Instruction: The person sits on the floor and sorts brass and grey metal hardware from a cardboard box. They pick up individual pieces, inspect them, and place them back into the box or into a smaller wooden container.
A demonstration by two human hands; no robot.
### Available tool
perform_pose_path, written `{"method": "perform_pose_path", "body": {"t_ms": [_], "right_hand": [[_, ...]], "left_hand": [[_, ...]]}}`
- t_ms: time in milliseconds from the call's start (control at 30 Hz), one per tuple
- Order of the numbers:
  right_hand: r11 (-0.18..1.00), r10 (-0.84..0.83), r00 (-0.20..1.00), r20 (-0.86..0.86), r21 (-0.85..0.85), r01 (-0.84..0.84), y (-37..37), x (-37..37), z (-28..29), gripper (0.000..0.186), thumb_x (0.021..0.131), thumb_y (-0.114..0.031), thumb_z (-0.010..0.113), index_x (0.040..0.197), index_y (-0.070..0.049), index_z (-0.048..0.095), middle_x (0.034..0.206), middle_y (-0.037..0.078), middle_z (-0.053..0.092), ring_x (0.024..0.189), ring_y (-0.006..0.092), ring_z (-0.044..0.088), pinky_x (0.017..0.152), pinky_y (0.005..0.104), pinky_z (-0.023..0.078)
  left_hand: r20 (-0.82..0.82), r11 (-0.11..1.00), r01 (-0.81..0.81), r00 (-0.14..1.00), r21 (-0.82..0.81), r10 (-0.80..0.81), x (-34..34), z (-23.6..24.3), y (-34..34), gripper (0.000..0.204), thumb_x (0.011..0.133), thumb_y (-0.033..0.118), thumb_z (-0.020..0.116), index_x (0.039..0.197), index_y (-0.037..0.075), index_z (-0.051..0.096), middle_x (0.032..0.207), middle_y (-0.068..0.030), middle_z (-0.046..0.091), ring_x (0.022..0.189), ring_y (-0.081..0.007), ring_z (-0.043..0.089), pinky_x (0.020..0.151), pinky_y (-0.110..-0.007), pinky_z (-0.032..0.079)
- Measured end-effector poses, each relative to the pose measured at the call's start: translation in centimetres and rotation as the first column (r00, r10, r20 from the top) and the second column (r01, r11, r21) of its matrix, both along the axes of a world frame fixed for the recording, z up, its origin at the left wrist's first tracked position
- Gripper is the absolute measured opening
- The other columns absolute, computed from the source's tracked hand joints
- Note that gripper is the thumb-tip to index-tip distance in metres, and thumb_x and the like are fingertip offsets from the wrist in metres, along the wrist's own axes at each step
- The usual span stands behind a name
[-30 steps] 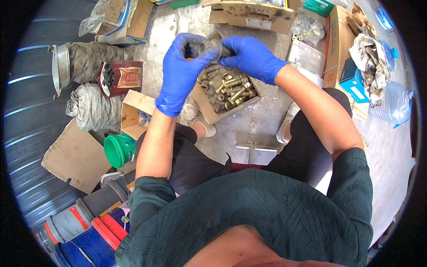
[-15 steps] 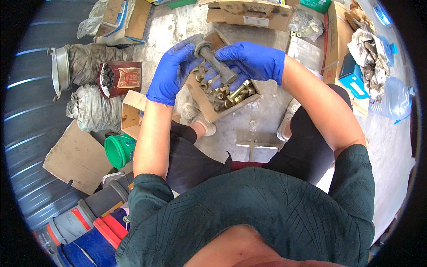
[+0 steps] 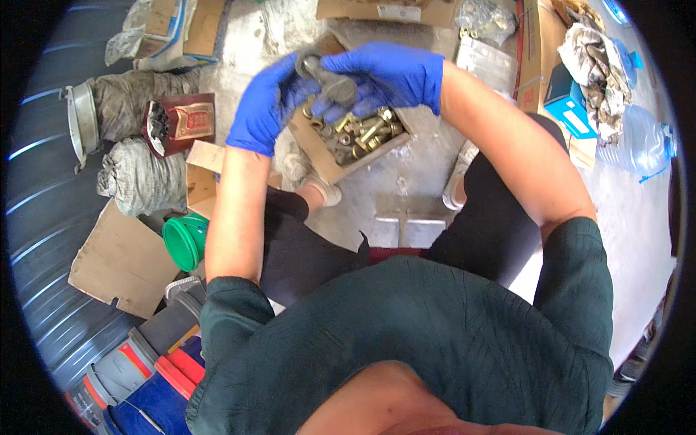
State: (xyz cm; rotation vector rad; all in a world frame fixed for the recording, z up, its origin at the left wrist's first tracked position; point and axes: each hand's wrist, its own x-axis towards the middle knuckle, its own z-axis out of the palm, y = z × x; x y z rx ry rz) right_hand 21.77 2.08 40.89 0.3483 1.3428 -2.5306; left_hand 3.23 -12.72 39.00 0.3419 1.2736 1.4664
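Observation:
A large grey bolt (image 3: 338, 90) is held in the air between both of my blue-gloved hands, its thick end tilted up toward me. A grey ring, a washer or nut (image 3: 309, 64), sits at its far left end. My left hand (image 3: 270, 98) is closed about the ring end, its fingertips partly hidden. From the other side my right hand (image 3: 380, 76) grips the bolt, thumb on top and fingers curled underneath. Just below them is an open cardboard box (image 3: 317, 154) of loose bolts and nuts (image 3: 370, 136), partly covered by the hands.
Left of me lie grey sacks (image 3: 145, 174), a dark red bag (image 3: 181, 123), a green bucket (image 3: 185, 241) and paint pails (image 3: 127, 362). To the right are a blue box (image 3: 570, 101), a plastic water bottle (image 3: 634, 143) and a dirty rag (image 3: 591, 69). My feet flank the bolt box.
The bolt has turned from lying slantwise to pointing its thick end more toward me. Both hands have shifted slightly up and left in view, and the right thumb now lies nearer the ring.

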Motion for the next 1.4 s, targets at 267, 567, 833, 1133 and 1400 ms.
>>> {"method": "perform_pose_path", "body": {"t_ms": [267, 567, 833, 1133, 1400], "right_hand": [[0.851, -0.032, 0.999, 0.030, 0.524, 0.011, 0.2, -0.2, 0.1, 0.033, 0.095, -0.039, 0.065, 0.105, -0.007, 0.063, 0.083, 0.005, 0.073, 0.072, 0.0115, 0.070, 0.061, 0.0230, 0.051], [0.494, -0.064, 0.948, -0.313, 0.815, 0.302, 1.3, -0.4, -0.8, 0.029, 0.096, -0.026, 0.061, 0.109, 0.000, 0.064, 0.091, 0.022, 0.069, 0.082, 0.0314, 0.068, 0.074, 0.0404, 0.052], [0.614, -0.022, 0.929, -0.369, 0.729, 0.304, 1.4, 0.2, -0.2, 0.028, 0.096, -0.024, 0.060, 0.110, 0.000, 0.061, 0.090, 0.016, 0.068, 0.082, 0.0230, 0.064, 0.076, 0.0379, 0.051], [0.397, 0.105, 0.950, -0.294, 0.888, 0.231, 1.2, 0.1, -0.3, 0.026, 0.098, -0.021, 0.060, 0.114, -0.001, 0.062, 0.101, 0.009, 0.069, 0.088, 0.0150, 0.063, 0.076, 0.0314, 0.050], [0.899, -0.009, 0.979, -0.202, 0.426, 0.096, 0.9, -0.3, -1.4, 0.033, 0.101, -0.031, 0.060, 0.115, -0.001, 0.061, 0.098, 0.009, 0.072, 0.087, 0.0133, 0.069, 0.077, 0.0257, 0.053]], "left_hand": [[-0.415, 0.991, -0.133, 0.901, 0.018, 0.129, 0.3, 0.8, -0.1, 0.023, 0.095, 0.013, 0.065, 0.115, 0.001, 0.065, 0.108, -0.0100, 0.069, 0.098, -0.0186, 0.067, 0.089, -0.032, 0.056], [-0.524, 0.988, -0.112, 0.851, -0.111, 0.037, 0.3, 3.5, 0.3, 0.039, 0.100, 0.037, 0.060, 0.117, 0.003, 0.063, 0.108, -0.0121, 0.068, 0.095, -0.0206, 0.069, 0.083, -0.034, 0.054], [-0.477, 0.994, 0.073, 0.878, 0.084, -0.025, 0.6, 3.3, -0.7, 0.044, 0.096, 0.032, 0.066, 0.128, 0.003, 0.059, 0.112, -0.0104, 0.067, 0.099, -0.0200, 0.067, 0.087, -0.033, 0.054], [-0.538, 0.992, -0.060, 0.843, -0.107, -0.007, -2.7, 1.2, -0.8, 0.033, 0.097, 0.028, 0.066, 0.119, 0.004, 0.065, 0.101, -0.0046, 0.071, 0.092, -0.0150, 0.069, 0.078, -0.025, 0.051], [-0.376, 0.981, 0.028, 0.926, 0.194, 0.048, -0.1, 3.6, -0.6, 0.044, 0.096, 0.025, 0.066, 0.132, 0.003, 0.058, 0.116, -0.0084, 0.065, 0.099, -0.0191, 0.066, 0.091, -0.035, 0.055]]}}
